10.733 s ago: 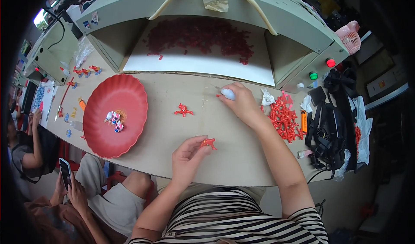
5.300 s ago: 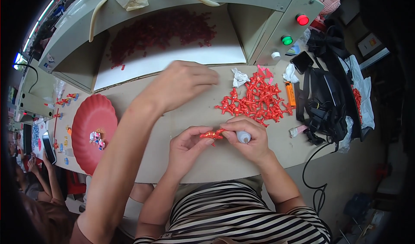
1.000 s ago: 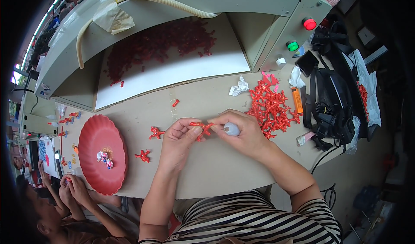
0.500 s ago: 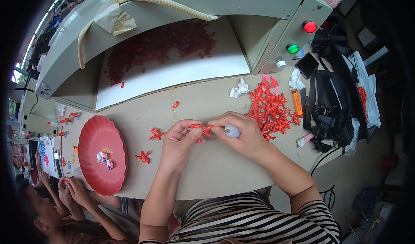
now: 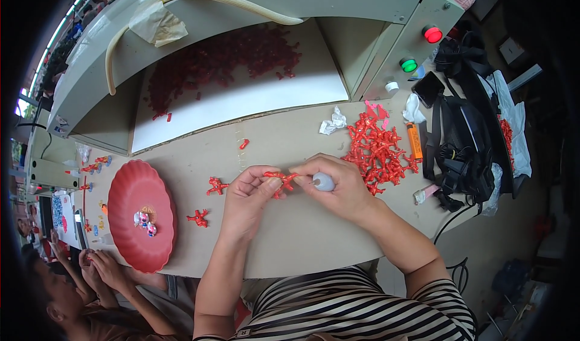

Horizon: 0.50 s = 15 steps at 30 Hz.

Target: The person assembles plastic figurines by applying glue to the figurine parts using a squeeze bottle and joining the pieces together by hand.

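Over the middle of the table, my left hand (image 5: 248,197) pinches a small shiny red figure part (image 5: 281,179) with stubby limbs. My right hand (image 5: 339,187) is closed around a small whitish squeeze bottle (image 5: 324,182), with its fingertips at the figure's right end. The bottle's tip is too small to make out, so I cannot tell whether it touches the figure. Two more red figures, an upper one (image 5: 216,186) and a lower one (image 5: 198,218), lie left of my left hand. A small red piece (image 5: 244,143) sits beyond the hands.
A heap of red figure parts (image 5: 377,150) lies at right, beside an orange lighter (image 5: 414,140) and black bag (image 5: 462,150). A red scalloped bowl (image 5: 124,220) holds small figures. Behind, a grey machine (image 5: 386,54) shelters many red pieces. Another person's hands (image 5: 99,268) work at far left.
Both hands keep nearly the same pose on the figure and the bottle. The whole view has shifted very slightly. At far left, the other person's hands have moved a little.
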### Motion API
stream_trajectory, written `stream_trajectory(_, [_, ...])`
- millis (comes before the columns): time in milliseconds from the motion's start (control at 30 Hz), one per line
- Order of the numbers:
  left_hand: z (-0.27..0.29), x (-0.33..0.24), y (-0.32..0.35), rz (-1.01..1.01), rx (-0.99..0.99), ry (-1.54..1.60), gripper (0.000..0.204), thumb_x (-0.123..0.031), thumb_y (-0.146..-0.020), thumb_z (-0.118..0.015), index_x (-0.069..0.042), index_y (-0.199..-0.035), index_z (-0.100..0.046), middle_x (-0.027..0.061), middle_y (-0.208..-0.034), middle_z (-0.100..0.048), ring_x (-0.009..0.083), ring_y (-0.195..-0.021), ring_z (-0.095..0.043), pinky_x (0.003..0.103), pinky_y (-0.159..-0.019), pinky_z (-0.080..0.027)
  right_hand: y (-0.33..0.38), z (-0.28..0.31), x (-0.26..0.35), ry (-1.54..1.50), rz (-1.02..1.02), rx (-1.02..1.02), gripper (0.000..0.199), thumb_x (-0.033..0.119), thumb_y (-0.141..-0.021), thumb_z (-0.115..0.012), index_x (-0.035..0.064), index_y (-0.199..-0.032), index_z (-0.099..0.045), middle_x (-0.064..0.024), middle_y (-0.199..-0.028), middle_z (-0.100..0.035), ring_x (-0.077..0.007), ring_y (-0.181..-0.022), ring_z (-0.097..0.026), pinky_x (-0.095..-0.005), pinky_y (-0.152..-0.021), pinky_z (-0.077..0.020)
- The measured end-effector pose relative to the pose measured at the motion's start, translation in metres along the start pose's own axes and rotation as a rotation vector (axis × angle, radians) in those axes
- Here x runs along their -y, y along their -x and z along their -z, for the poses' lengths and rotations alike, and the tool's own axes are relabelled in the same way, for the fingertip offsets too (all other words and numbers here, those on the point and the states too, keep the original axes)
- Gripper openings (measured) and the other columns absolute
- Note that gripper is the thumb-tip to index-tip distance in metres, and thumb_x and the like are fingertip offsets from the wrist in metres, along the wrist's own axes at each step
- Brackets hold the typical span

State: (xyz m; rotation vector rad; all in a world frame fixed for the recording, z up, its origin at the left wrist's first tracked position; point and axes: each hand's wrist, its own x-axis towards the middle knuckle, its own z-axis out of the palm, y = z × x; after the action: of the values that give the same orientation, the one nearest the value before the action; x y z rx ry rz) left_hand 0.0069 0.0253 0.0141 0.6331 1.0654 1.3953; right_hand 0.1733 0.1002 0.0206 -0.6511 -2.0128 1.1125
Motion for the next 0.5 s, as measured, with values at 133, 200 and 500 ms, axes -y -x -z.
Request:
stream_trajectory(133, [0.0008,0.0013,-0.0004,0.000,0.000,0.002,0.015,-0.004,-0.082,-0.058,0.001,-0.096,-0.056,0.0066,-0.083,-0.061,0.0103,-0.069,-0.056,0.024,-0.066,-0.048,-0.0004,0.0004,0.0005,-0.001,0.002,0.001,0.015,0.002,-0.075,-0.063,0.0019,-0.090,-0.061,-0.0076,-0.079,-0.061,-0.0143,-0.070,-0.060,-0.0246,-0.061,-0.0462])
stream_trajectory(200, [0.0008,0.0016,-0.0003,-0.003,0.001,0.005,0.014,-0.004,-0.082,-0.058,0.001,-0.096,-0.056,0.0066,-0.083,-0.061,0.0103,-0.069,-0.056,0.024,-0.066,-0.048,-0.0001,0.0009,0.0017,-0.009,-0.019,0.010,0.017,0.002,-0.073,-0.063,0.0028,-0.090,-0.060,-0.0079,-0.080,-0.061,-0.0185,-0.072,-0.060,-0.0276,-0.063,-0.0469])
stream_trajectory(500, [0.0024,0.0012,0.0000,-0.003,0.013,0.003,0.014,-0.004,-0.082,-0.057,0.001,-0.096,-0.056,0.0064,-0.083,-0.061,0.0105,-0.069,-0.056,0.025,-0.067,-0.048,-0.0008,-0.0012,-0.0001,0.003,0.002,-0.010,0.014,0.002,-0.075,-0.064,0.0023,-0.089,-0.061,-0.0072,-0.079,-0.061,-0.0140,-0.069,-0.059,-0.0243,-0.061,-0.0462])
